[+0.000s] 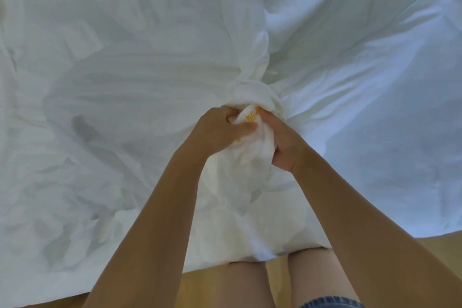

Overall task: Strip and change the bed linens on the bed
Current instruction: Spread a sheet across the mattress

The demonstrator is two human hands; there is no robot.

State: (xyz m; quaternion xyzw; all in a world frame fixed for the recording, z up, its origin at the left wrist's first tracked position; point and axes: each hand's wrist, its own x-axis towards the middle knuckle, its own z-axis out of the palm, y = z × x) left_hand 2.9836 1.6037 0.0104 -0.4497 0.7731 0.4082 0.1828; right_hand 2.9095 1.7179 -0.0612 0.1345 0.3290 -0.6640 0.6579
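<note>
A large white duvet cover (130, 82) lies crumpled over the bed and fills most of the view. At its near middle the fabric is bunched into a tight knot-like gather (252, 97). My left hand (220, 130) grips the left side of this bunch, fingers curled into the cloth. My right hand (282, 140) grips the right side, holding a white corner with small yellow-orange markings (251, 117) between the two hands. A fold of the cloth hangs down below my hands.
A smoother white sheet (375, 97) spreads out at the right. Light wooden floor (445, 257) shows along the bottom edge, with my bare legs (250, 285) standing against the bed's near edge.
</note>
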